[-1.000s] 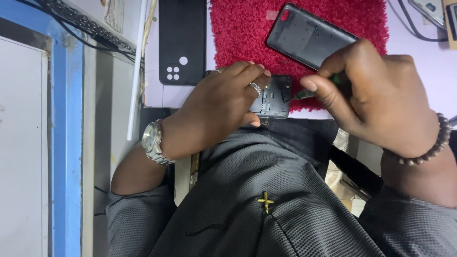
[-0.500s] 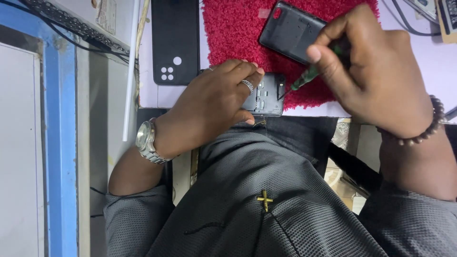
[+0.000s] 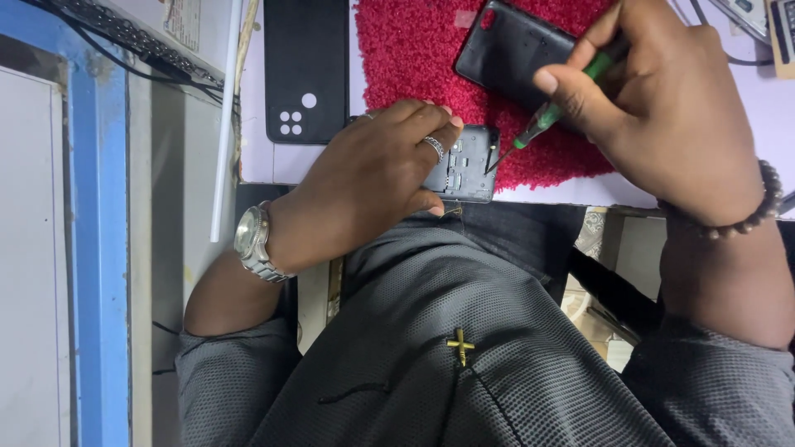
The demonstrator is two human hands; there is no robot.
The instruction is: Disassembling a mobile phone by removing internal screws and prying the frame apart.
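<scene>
Left hand (image 3: pixel 373 178) pins the opened phone (image 3: pixel 464 161) at the red mat's (image 3: pixel 406 58) edge; right hand (image 3: pixel 654 108) grips a screwdriver (image 3: pixel 538 124), tip on it. Light, fragile board: hold by the edges

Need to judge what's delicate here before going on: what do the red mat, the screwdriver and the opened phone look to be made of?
Red mat: looks like looped or tufted textile pile, matte and fuzzy. Screwdriver in the right hand: thin dark shaft, likely metal; green handle, probably glossy plastic. Opened phone under the left hand: dark matte frame, seemingly plastic, with small shiny metal-looking parts inside.
</scene>
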